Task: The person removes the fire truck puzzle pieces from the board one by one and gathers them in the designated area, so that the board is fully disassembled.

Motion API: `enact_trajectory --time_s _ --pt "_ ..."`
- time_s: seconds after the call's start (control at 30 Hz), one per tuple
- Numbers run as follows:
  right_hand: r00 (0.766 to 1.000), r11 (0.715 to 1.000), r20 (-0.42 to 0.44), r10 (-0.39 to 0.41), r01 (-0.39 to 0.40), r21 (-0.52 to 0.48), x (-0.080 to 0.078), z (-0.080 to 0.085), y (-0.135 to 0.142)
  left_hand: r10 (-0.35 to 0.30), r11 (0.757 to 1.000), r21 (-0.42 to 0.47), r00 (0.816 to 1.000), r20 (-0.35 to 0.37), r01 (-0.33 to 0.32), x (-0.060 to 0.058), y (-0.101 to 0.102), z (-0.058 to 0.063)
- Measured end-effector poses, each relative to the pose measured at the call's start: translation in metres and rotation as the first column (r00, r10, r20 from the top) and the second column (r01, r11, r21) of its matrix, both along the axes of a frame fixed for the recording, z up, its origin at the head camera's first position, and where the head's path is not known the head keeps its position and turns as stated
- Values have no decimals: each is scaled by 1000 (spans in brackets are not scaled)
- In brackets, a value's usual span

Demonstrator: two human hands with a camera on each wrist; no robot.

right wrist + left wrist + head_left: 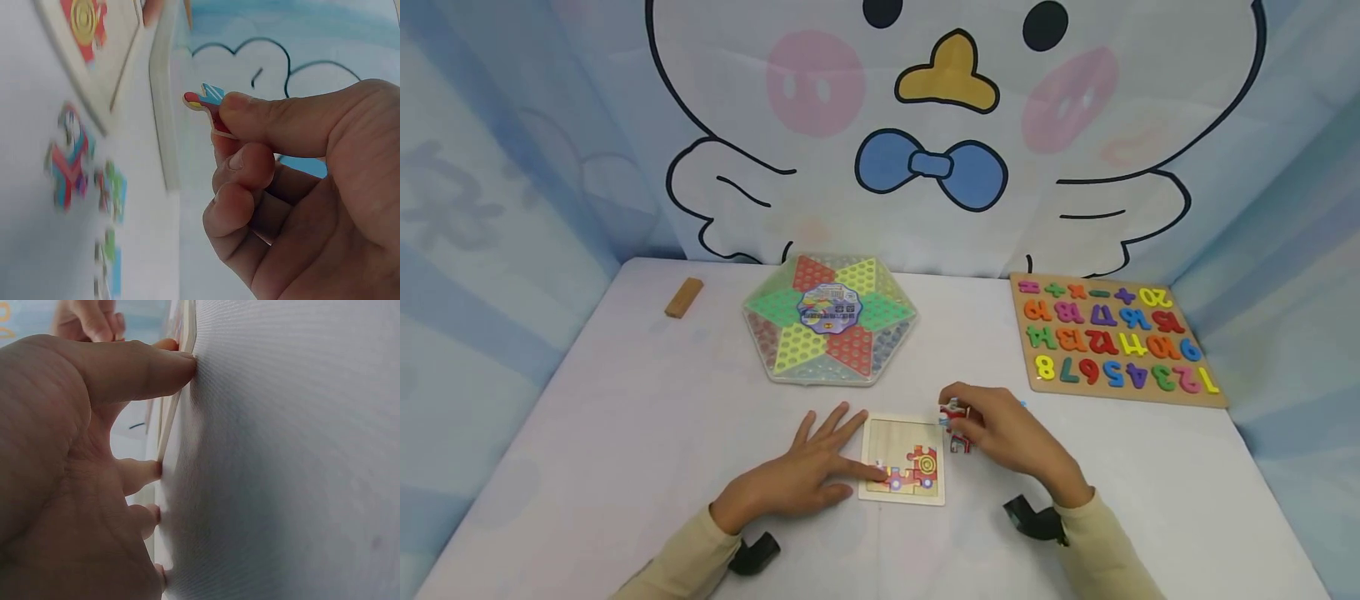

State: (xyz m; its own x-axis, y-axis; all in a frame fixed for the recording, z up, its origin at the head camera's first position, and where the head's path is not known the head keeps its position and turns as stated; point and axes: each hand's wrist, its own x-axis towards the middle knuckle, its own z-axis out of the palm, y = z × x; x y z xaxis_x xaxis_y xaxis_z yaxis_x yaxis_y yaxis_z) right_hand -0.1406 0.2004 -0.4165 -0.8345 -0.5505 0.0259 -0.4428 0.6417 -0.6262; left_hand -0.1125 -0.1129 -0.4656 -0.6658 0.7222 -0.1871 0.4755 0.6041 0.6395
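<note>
A small square wooden puzzle tray (891, 437) lies in front of me, with several joined jigsaw pieces (927, 468) along its lower and right side. My left hand (805, 477) is spread at the tray's left edge, its index finger resting on the pieces; in the left wrist view its fingertips touch the cloth and tray edge. Just right of the tray, my right hand (1011, 435) pinches a red and blue jigsaw piece (209, 107) between thumb and index finger, raised off the table. Several loose pieces (72, 159) lie below it, partly hidden by the hand in the head view.
A hexagonal Chinese checkers board (786, 350) lies behind the tray. At the back right is a wooden number board (1037, 315) with coloured numerals and signs. A brown wooden block (684, 298) sits at the back left. Printed curtains surround the white table.
</note>
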Motion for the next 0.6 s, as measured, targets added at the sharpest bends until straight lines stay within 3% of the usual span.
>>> enact_trajectory --time_s 0.2,0.4,0.6 --pt "992 991 26 -123 122 54 6 1 34 4 1000 11 1000 -1 -4 1 0 1" --pt "991 995 98 -89 83 62 14 -14 50 8 1000 11 1000 5 -8 2 1 1" --pt "991 994 92 -98 93 54 15 -24 55 8 1000 10 1000 3 -8 1 1 -1"
